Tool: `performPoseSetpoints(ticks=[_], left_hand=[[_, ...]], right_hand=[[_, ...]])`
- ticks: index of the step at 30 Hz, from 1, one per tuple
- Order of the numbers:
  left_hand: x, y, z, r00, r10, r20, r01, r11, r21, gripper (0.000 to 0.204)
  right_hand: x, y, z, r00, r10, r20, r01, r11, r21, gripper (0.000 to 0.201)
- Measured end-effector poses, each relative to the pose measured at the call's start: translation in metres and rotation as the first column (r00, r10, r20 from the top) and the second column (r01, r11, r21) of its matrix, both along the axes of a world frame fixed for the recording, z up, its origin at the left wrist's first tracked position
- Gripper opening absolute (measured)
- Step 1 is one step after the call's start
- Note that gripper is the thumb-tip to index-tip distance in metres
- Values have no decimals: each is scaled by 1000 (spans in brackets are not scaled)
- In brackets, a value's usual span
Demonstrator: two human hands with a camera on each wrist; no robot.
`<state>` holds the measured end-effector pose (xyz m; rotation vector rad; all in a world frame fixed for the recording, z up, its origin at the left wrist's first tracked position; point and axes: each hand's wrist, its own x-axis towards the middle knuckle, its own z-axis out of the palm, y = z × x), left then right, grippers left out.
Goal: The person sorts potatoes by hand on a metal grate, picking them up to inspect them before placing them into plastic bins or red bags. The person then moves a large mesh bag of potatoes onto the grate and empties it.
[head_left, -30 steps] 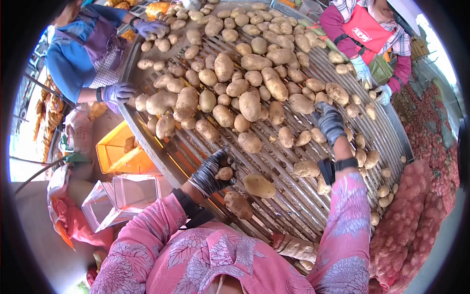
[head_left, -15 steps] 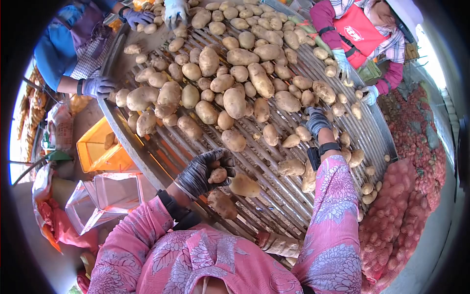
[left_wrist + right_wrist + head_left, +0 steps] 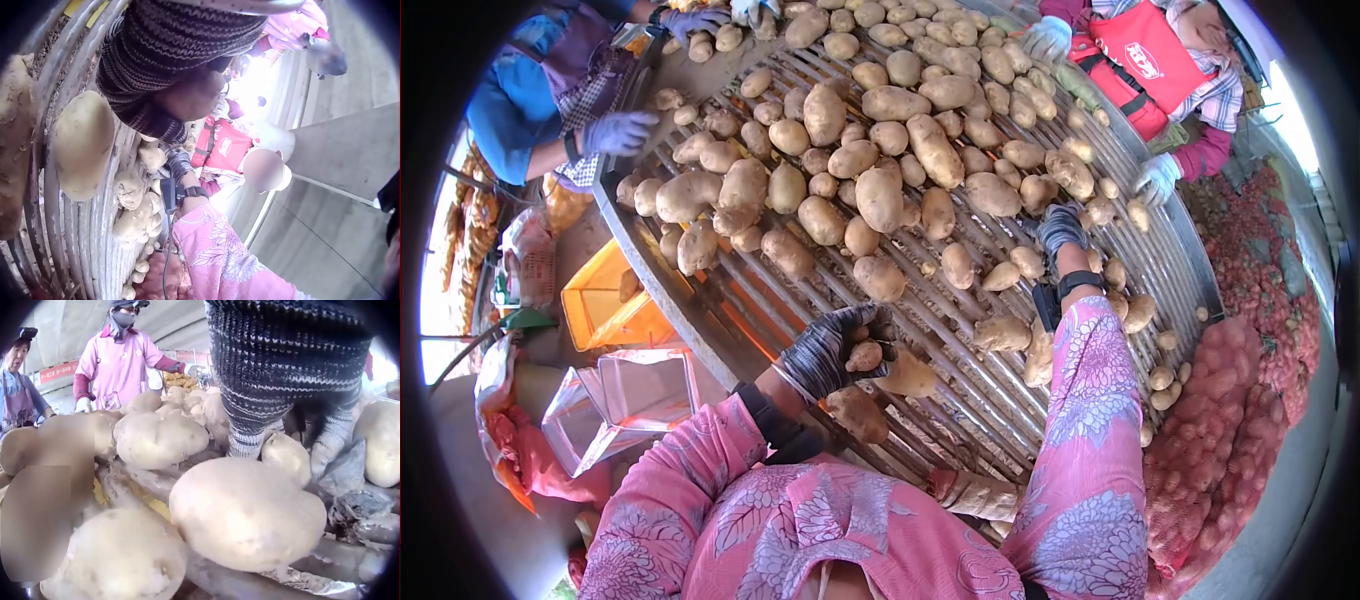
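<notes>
In the head view my left hand [image 3: 825, 355], in a dark striped glove, holds a small potato [image 3: 865, 356] in its curled fingers, low over the slatted roller table [image 3: 960, 400]. A large pale potato [image 3: 908, 372] lies right by its fingertips, and a brown one [image 3: 857, 415] sits below it. The left wrist view shows the held potato blurred inside the glove. My right hand [image 3: 1062, 232] reaches down among potatoes at the table's right side. In the right wrist view its gloved fingers and thumb pinch a small potato [image 3: 286, 457] from both sides, and a larger potato [image 3: 247, 512] lies in front.
Many potatoes [image 3: 880, 198] cover the far half of the table. A person with a red apron [image 3: 1140, 60] stands at far right, another in blue [image 3: 505, 120] at far left. An orange crate [image 3: 615, 300] and a clear bin [image 3: 625, 400] stand left; red mesh sacks [image 3: 1200, 440] lie right.
My left hand has moved closer to the large pale potato and now overlaps it. My right hand stays among the potatoes at right. The red-aproned person has raised one hand away from the potatoes.
</notes>
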<state>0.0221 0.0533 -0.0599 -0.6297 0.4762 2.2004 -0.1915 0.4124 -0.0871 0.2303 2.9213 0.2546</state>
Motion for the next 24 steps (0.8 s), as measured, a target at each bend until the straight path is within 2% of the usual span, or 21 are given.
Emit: performPoseSetpoints(ticks=[2, 3, 4, 6, 7, 10, 11, 12, 14, 15, 17, 18, 19, 20, 22, 24], left_hand=[[0, 1, 2, 1000, 6, 10, -6, 1000, -19, 29], [0, 1, 3, 1000, 11, 15, -10, 999, -31, 29], [0, 1, 3, 1000, 17, 20, -16, 999, -43, 29], [1, -1, 2, 1000, 20, 22, -18, 998, -59, 29], [2, -3, 2, 1000, 23, 21, -21, 997, -77, 28], [4, -8, -10, 1000, 18, 8, -18, 999, -29, 28], [5, -10, -11, 1000, 20, 2, -20, 999, -29, 28], [6, -12, -11, 1000, 16, -2, -17, 999, -34, 29], [8, -13, -10, 1000, 7, -6, -8, 999, -33, 30], [8, -12, -5, 1000, 10, 18, -9, 998, -64, 29], [10, -10, -3, 999, 10, 43, -5, 995, -97, 29], [11, -8, -3, 999, -2, -32, -3, 990, -144, 27], [12, -6, -3, 994, -19, -107, -2, 982, -188, 25], [11, -5, -2, 993, -31, -110, 10, 982, -186, 25], [7, 0, 1, 1000, 26, 16, -25, 998, -55, 23], [6, 6, 6, 999, 35, -25, -36, 998, -60, 25]], right_hand=[[-8, 6, -1, 999, 32, 43, -29, 997, -78, 65], [-7, -8, 20, 986, -28, 163, 46, 993, -107, 67], [-12, 1, 15, 986, -29, 163, 47, 993, -107, 67], [-18, 10, 16, 971, -36, 235, 101, 957, -273, 71], [-12, 3, 29, 969, -44, 244, 111, 957, -268, 76], [-16, 14, 11, 987, 15, 162, 31, 960, -277, 83], [-22, 17, 10, 970, -16, 243, 77, 966, -245, 89], [-23, 17, 7, 971, -16, 239, 76, 967, -245, 89], [-19, 20, 0, 982, 9, 187, 43, 961, -273, 75], [-13, 16, 4, 991, 61, 123, -31, 974, -226, 68], [-13, 9, 4, 986, 64, 153, -38, 985, -169, 63], [-11, 6, 4, 981, 64, 184, -44, 993, -114, 57], [-6, 5, 5, 982, 96, 160, -75, 989, -131, 42], [-1, 2, 5, 984, 83, 157, -63, 990, -129, 42], [5, 4, -1, 992, 107, 71, -93, 978, -185, 31], [12, 6, 5, 992, 121, 22, -114, 973, -200, 25]])
